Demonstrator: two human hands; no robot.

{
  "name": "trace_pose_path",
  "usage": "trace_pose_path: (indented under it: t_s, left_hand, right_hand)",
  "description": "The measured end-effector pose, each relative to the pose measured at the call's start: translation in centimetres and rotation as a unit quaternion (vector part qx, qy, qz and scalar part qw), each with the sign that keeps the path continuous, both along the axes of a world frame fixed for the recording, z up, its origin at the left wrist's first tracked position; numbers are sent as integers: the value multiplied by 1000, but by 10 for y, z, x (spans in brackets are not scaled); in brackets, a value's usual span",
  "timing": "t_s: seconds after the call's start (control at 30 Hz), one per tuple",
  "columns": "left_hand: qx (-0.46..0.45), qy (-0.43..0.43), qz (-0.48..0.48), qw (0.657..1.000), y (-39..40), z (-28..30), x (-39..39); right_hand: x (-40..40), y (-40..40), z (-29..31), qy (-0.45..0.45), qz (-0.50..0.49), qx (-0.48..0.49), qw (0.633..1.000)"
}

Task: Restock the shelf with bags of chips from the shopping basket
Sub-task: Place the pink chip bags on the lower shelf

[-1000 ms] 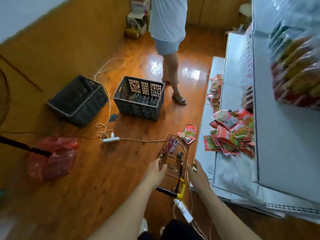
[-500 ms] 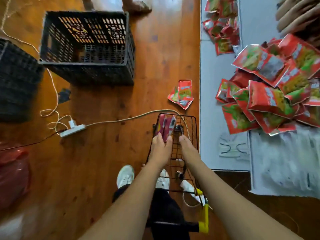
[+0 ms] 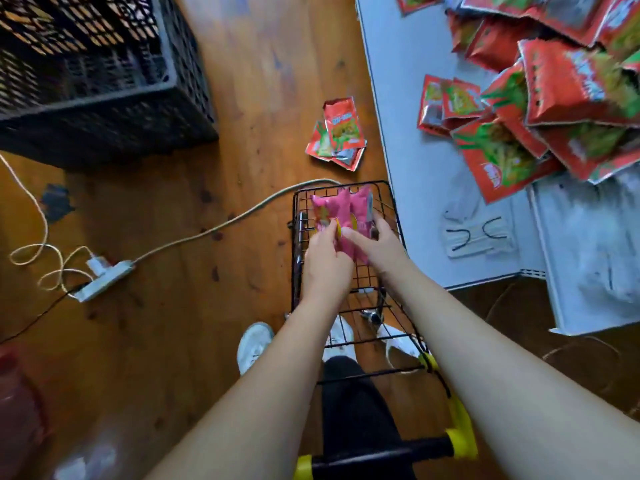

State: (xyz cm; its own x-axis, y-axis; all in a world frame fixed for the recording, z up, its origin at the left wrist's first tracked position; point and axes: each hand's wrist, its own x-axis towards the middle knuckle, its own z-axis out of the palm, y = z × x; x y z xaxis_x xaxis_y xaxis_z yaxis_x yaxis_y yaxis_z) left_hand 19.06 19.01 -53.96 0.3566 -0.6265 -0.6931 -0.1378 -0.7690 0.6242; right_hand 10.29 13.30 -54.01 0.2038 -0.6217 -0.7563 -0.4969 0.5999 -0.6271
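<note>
Beside the white shelf (image 3: 408, 109) heaped with red packets (image 3: 540, 109), the wire shopping basket (image 3: 346, 258) sits where it was, but both hands have now closed around its pink chip bags (image 3: 341, 211) — left hand (image 3: 325, 263), right hand (image 3: 379, 245) — ready for lifting out.

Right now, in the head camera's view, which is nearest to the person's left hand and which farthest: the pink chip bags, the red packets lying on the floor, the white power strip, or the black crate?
1. Pink chip bags, in the wire basket, touching the left hand.
2. Red packets, on the floor just beyond the basket.
3. White power strip, on the floor to the left.
4. Black crate, far upper left.
</note>
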Motion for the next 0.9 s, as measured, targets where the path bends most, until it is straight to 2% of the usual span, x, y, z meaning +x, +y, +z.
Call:
trace_pose_path:
  t_s: [0.17,0.23,0.3,0.4,0.47,0.53,0.6,0.7,0.77,0.9]
  left_hand:
    - [-47,23,-92,994,16,95,11]
    - [-77,32,-133,988,17,146,18]
    - [-115,-12,-187,975,15,207,26]
    - [-204,-136,-252,936,12,300,34]
    - [-241,-166,-321,901,9,360,30]
    - [-249,-177,-433,848,6,418,15]
    - [-258,-116,-522,805,8,467,-15]
    - [-279,77,-542,789,27,529,-80]
    - [-282,116,-526,794,44,558,-134]
    - [-285,165,-513,793,95,601,-261]
  right_hand:
    - [-16,5,107,138,24,-105,985]
    - [-25,8,159,158,29,-124,979]
    - [-34,15,220,159,33,-149,975]
    - [-54,37,322,154,18,-197,968]
    - [-77,57,386,141,-11,-213,967]
    - [-107,79,446,115,-35,-233,965]
    - [-143,106,500,76,-67,-251,963]
    - [-200,154,566,50,-160,-280,945]
    - [-241,189,596,44,-262,-318,910]
    - [-321,264,631,28,-445,-378,811]
